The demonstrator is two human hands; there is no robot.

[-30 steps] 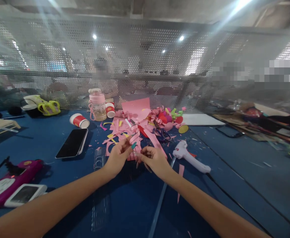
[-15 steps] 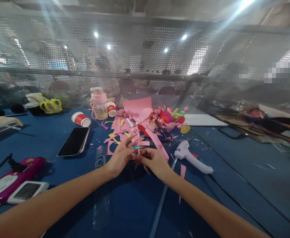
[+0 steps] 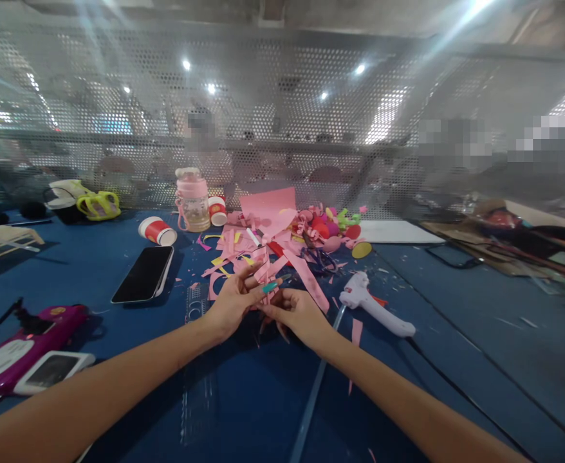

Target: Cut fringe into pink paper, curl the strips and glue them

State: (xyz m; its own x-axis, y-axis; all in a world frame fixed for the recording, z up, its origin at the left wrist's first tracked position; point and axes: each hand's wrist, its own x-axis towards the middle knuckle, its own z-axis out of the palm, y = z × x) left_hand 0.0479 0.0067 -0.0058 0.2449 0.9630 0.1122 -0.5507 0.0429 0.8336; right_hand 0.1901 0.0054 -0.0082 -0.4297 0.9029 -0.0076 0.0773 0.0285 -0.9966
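Observation:
My left hand (image 3: 231, 303) and my right hand (image 3: 300, 316) meet at the middle of the blue table. Between their pinched fingertips is a narrow pink paper strip (image 3: 269, 297), partly covered by the fingers. A long teal shape (image 3: 271, 287) lies at my left thumb tip; I cannot tell if it is a nail or a tool. Right behind the hands spreads a heap of pink paper cuttings (image 3: 306, 273) with yellow scraps. To the right of my right hand lies a white glue gun (image 3: 376, 307), a long clear glue stick (image 3: 314, 399) reaching out of it.
A black-screened phone (image 3: 143, 275), a clear ruler (image 3: 196, 302) and a purple device (image 3: 36, 341) lie to the left. Behind stand a pink-lidded bottle (image 3: 193, 202) and red-white paper cups (image 3: 157, 231). Colourful paper pieces (image 3: 328, 231) and a perforated metal screen (image 3: 273, 116) are at the back.
The pink strip between my fingers has tilted, and the teal shape at my left thumb now points up to the right. Both hands stay nearly in place.

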